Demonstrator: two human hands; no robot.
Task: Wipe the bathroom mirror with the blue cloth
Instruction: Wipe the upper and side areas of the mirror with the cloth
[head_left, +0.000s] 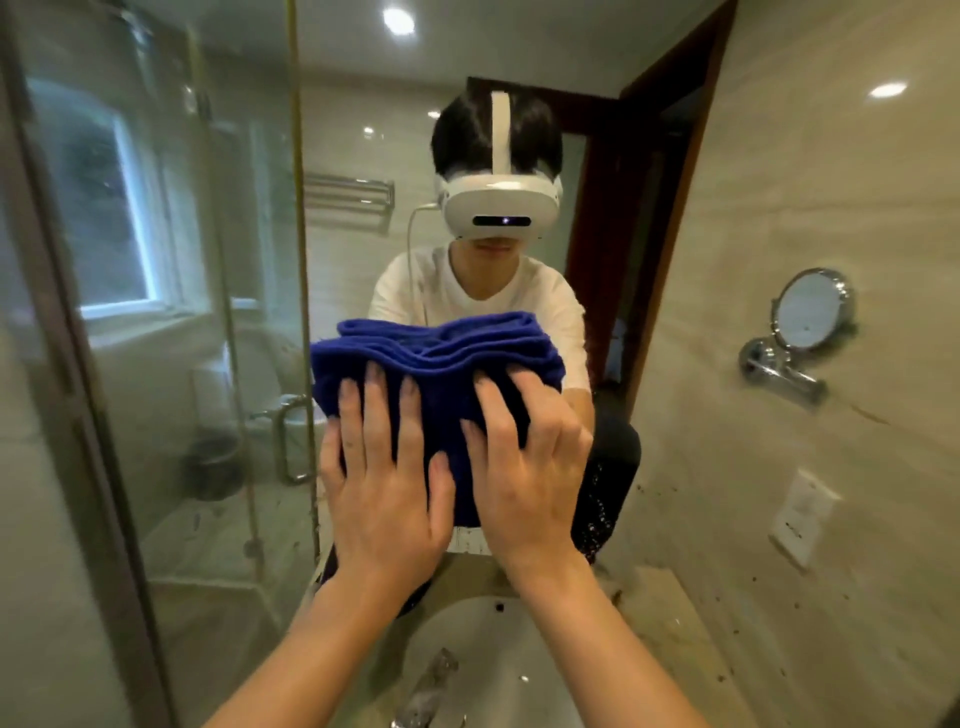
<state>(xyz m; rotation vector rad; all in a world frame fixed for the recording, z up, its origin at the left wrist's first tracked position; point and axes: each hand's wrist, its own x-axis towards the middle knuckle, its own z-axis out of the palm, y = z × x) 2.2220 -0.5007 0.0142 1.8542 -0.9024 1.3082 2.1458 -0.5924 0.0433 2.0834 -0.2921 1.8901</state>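
A folded blue cloth (436, 358) lies flat against the bathroom mirror (363, 156) at chest height, its folded edge bunched along the top. My left hand (382, 483) presses on its lower left part with straight, spread fingers. My right hand (524, 467) rests on its right part, fingers bent and digging into the fabric. The mirror shows a person in a white shirt wearing a white headset, partly hidden behind the cloth.
A white sink (498, 670) with a chrome tap (431, 686) sits directly below my arms. A round chrome shaving mirror (810, 312) on an arm juts from the tiled wall at right, above a wall socket (800, 514). A dark frame post (78, 364) stands at left.
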